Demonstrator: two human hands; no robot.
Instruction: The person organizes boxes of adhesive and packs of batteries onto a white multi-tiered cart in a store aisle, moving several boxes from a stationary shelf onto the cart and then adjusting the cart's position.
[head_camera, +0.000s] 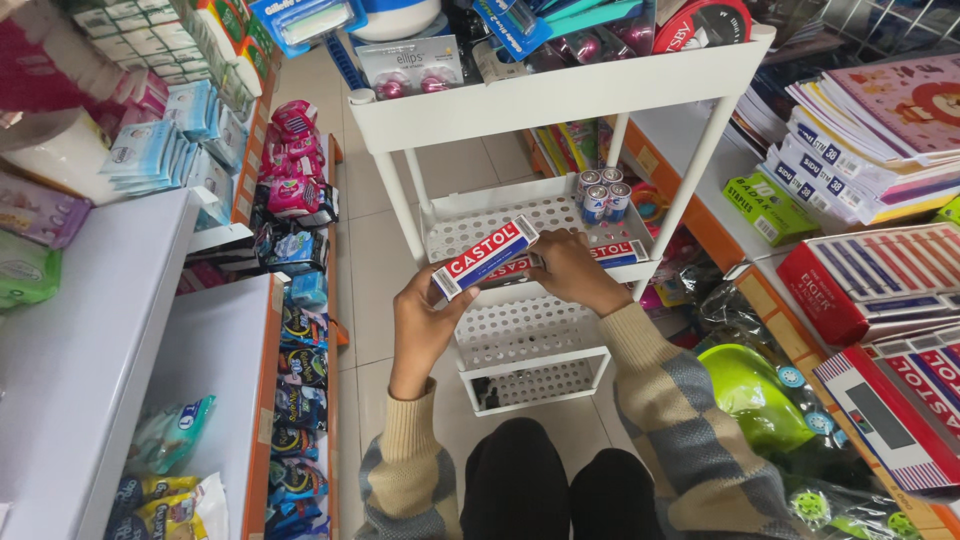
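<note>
My left hand (420, 325) holds up a long red, white and blue box (484, 257) in front of a white tiered trolley (560, 95). My right hand (572, 272) rests on another box of the same kind (612, 253) that lies on the trolley's perforated middle shelf (480, 225). A small pack of blue and silver batteries (600, 192) stands at the back right of that shelf. Two lower perforated shelves (530, 335) sit beneath. My knees in dark trousers (560, 495) are at the bottom of the view.
The trolley's top tray holds several carded items. Left are white shelves (90, 340) with tissue packs and a rack of snack packets (300, 330). Right are stacked notebooks (870, 130), red boxes (870, 280) and a green plastic item (755, 395). Tiled floor runs between.
</note>
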